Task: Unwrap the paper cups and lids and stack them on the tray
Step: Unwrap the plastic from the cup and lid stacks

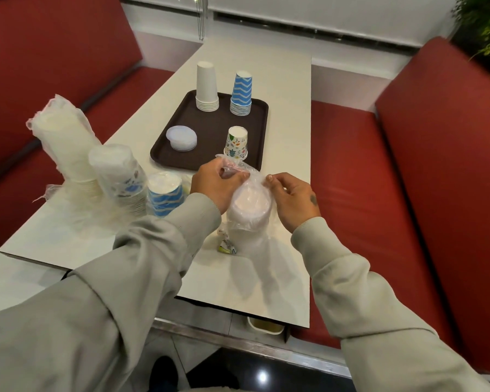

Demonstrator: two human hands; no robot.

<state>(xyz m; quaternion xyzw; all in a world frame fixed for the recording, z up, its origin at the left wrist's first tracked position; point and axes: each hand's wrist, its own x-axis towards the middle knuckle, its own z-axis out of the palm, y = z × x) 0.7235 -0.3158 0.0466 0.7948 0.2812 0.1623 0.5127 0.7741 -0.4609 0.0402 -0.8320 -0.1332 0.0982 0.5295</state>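
Observation:
A stack of white lids in a clear plastic wrapper (248, 207) stands on the white table (238, 284) in front of me. My left hand (214, 183) grips the bunched top of the wrapper. My right hand (293, 199) pinches the wrapper's right side. Beyond lies a dark brown tray (210, 128). On it stand upside-down stacks of white cups (207, 87), blue zigzag cups (241, 93) and patterned cups (236, 144), plus a pile of clear lids (181, 138).
Three wrapped cup stacks stand at the left of the table: white (65, 142), patterned (119, 176) and blue zigzag (166, 193). A small crumpled wrapper (227, 246) lies near the lid stack. Red bench seats (408, 165) flank the table.

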